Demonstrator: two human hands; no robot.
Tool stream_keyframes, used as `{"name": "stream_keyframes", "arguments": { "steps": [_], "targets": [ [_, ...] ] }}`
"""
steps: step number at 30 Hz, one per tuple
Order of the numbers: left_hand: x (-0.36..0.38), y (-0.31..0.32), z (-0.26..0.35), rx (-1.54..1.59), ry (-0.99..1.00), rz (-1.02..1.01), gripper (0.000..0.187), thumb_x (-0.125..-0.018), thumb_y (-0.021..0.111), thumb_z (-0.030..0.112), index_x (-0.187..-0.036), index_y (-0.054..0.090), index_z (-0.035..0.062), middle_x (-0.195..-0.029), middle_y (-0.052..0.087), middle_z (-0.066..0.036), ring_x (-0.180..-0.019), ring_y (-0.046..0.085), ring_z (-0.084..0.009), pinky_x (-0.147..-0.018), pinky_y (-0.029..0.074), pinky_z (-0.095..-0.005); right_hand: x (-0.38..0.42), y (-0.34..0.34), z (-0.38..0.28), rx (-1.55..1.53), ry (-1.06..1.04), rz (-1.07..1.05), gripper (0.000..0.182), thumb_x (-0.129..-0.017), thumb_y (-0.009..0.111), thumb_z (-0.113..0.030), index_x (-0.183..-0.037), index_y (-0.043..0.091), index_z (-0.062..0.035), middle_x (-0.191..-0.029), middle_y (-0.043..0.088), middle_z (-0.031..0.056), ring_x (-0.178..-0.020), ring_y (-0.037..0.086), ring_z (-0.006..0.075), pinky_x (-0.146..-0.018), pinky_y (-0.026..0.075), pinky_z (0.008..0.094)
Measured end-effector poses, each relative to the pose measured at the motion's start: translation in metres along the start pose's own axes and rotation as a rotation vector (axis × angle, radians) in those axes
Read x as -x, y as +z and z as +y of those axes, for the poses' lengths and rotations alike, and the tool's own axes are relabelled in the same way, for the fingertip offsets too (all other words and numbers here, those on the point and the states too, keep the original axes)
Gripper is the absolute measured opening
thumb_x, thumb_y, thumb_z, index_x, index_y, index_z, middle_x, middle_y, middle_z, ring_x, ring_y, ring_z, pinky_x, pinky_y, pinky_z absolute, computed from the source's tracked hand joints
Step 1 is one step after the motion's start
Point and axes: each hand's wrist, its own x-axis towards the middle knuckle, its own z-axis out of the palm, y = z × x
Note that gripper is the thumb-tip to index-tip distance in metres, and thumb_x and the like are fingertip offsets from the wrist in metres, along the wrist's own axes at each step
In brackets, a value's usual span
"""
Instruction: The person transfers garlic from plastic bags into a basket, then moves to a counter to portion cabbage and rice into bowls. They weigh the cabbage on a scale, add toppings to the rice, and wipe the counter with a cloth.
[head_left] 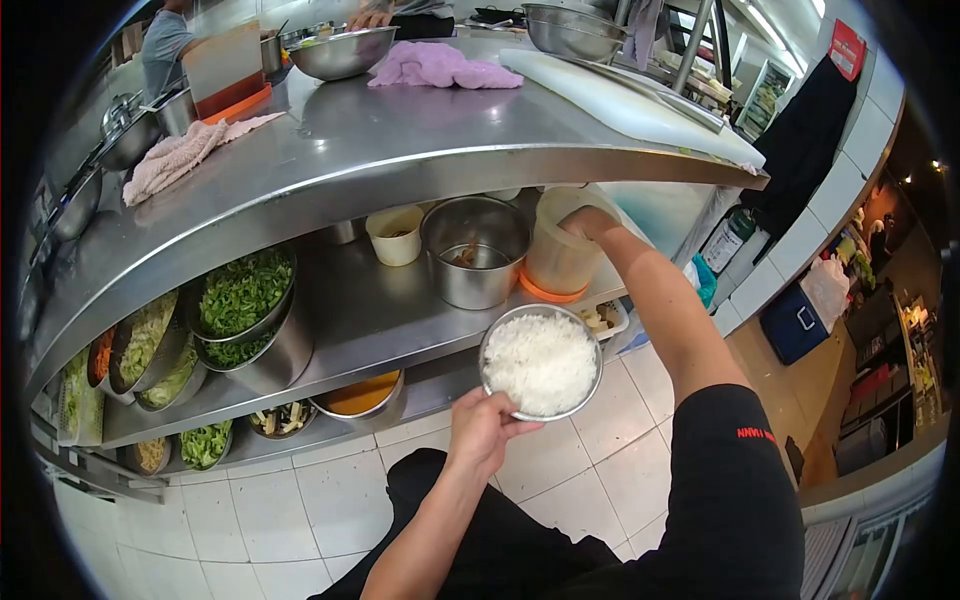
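My left hand grips the rim of a round metal bowl from its lower left, thumb over the edge. White rice is heaped in the bowl, which is held in front of the under-counter shelf. My right hand reaches into the mouth of a tall translucent plastic container with an orange base. The container's wall hides those fingers, so what they hold does not show. Just left of it stands a deep steel pot with some brown bits inside, then a small cream tub.
Above the shelf runs a steel counter with a purple cloth, a pink cloth and a white cutting board. Bowls of chopped greens fill the shelf's left. An orange liquid pot sits lower. Another person's hand shows behind the counter.
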Motion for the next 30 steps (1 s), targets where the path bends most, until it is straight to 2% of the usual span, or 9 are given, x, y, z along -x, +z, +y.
{"name": "stream_keyframes", "arguments": {
  "steps": [3, 5, 9, 13, 20, 23, 27, 29, 30],
  "targets": [
    [-0.012, 0.023, 0.003, 0.001, 0.044, -0.047, 0.03, -0.09, 0.056, -0.006, -0.118, 0.053, -0.0146, -0.12, 0.068, -0.028, -0.099, 0.077, -0.0366, -0.079, 0.072, -0.048, -0.013, -0.005, -0.003, -0.031, 0.053, -0.096, 0.062, -0.074, 0.091, -0.042, -0.129, 0.081, -0.0158, -0.146, 0.069, 0.0136, -0.139, 0.061, 0.0259, -0.114, 0.046, 0.0374],
    [-0.019, 0.032, 0.008, -0.01, 0.051, -0.059, 0.03, -0.091, 0.056, -0.006, -0.119, 0.052, -0.0148, -0.121, 0.068, -0.028, -0.099, 0.077, -0.0369, -0.079, 0.072, -0.0477, -0.04, 0.004, 0.002, 0.018, -0.034, -0.151, 0.061, -0.073, 0.092, -0.042, -0.127, 0.081, -0.0154, -0.145, 0.069, 0.0131, -0.138, 0.061, 0.0246, -0.114, 0.046, 0.0363],
    [-0.028, 0.044, 0.011, -0.019, 0.02, -0.071, 0.031, -0.091, 0.054, -0.006, -0.12, 0.052, -0.0153, -0.123, 0.067, -0.029, -0.1, 0.077, -0.0377, -0.08, 0.072, -0.0473, -0.066, 0.065, 0.047, 0.085, -0.106, -0.282, 0.06, -0.073, 0.094, -0.042, -0.125, 0.082, -0.0147, -0.145, 0.07, 0.0122, -0.137, 0.062, 0.0226, -0.113, 0.046, 0.0348],
    [-0.031, 0.076, 0.028, -0.027, -0.011, 0.064, 0.032, -0.092, 0.054, -0.005, -0.122, 0.053, -0.016, -0.123, 0.067, -0.028, -0.099, 0.077, -0.0367, -0.081, 0.072, -0.047, -0.019, 0.017, 0.016, 0.049, -0.055, -0.28, 0.057, -0.074, 0.091, -0.037, -0.125, 0.08, -0.0131, -0.141, 0.07, 0.0156, -0.136, 0.062, 0.0255, -0.113, 0.047, 0.0379],
    [-0.026, 0.108, 0.065, 0.016, -0.072, 0.232, 0.025, -0.09, 0.056, -0.006, -0.113, 0.061, -0.0132, -0.112, 0.071, -0.024, -0.09, 0.078, -0.0335, -0.075, 0.072, -0.0482, 0.017, -0.047, 0.044, 0.017, -0.031, -0.382, 0.053, -0.075, 0.085, -0.027, -0.125, 0.078, -0.0102, -0.135, 0.07, 0.0214, -0.133, 0.063, 0.0307, -0.112, 0.048, 0.0434],
    [-0.032, 0.102, 0.061, -0.057, -0.106, 0.343, 0.032, -0.09, 0.057, -0.005, -0.12, 0.062, -0.013, -0.113, 0.072, -0.023, -0.09, 0.077, -0.0342, -0.075, 0.072, -0.0494, 0.037, -0.063, 0.05, -0.003, -0.057, -0.43, 0.051, -0.076, 0.083, -0.023, -0.125, 0.077, -0.009, -0.133, 0.07, 0.0239, -0.132, 0.063, 0.0329, -0.112, 0.048, 0.0457],
    [-0.013, 0.091, 0.082, -0.036, -0.147, 0.374, 0.034, -0.088, 0.063, -0.001, -0.12, 0.066, -0.0098, -0.109, 0.073, -0.019, -0.086, 0.076, -0.0318, -0.07, 0.07, -0.0491, 0.103, -0.061, -0.021, -0.102, -0.182, -0.508, 0.049, -0.077, 0.08, -0.018, -0.125, 0.075, -0.0074, -0.13, 0.07, 0.0272, -0.131, 0.064, 0.0358, -0.111, 0.048, 0.0489],
    [0.009, 0.058, 0.061, -0.106, -0.152, 0.421, 0.029, -0.086, 0.065, 0.001, -0.114, 0.068, -0.0087, -0.097, 0.072, -0.016, -0.076, 0.073, -0.0275, -0.064, 0.069, -0.0459, 0.182, -0.055, -0.099, -0.184, -0.3, -0.551, 0.048, -0.078, 0.078, -0.015, -0.125, 0.074, -0.0066, -0.128, 0.07, 0.0289, -0.13, 0.064, 0.0373, -0.111, 0.048, 0.0505],
    [0.038, 0.066, 0.076, -0.052, -0.118, 0.449, 0.024, -0.085, 0.065, 0.002, -0.107, 0.07, -0.0063, -0.086, 0.068, -0.012, -0.068, 0.069, -0.0239, -0.061, 0.067, -0.0432, 0.218, -0.058, -0.138, -0.196, -0.368, -0.558, 0.048, -0.078, 0.077, -0.014, -0.125, 0.074, -0.0062, -0.127, 0.07, 0.0297, -0.13, 0.064, 0.038, -0.111, 0.049, 0.0512]
  ]
}}
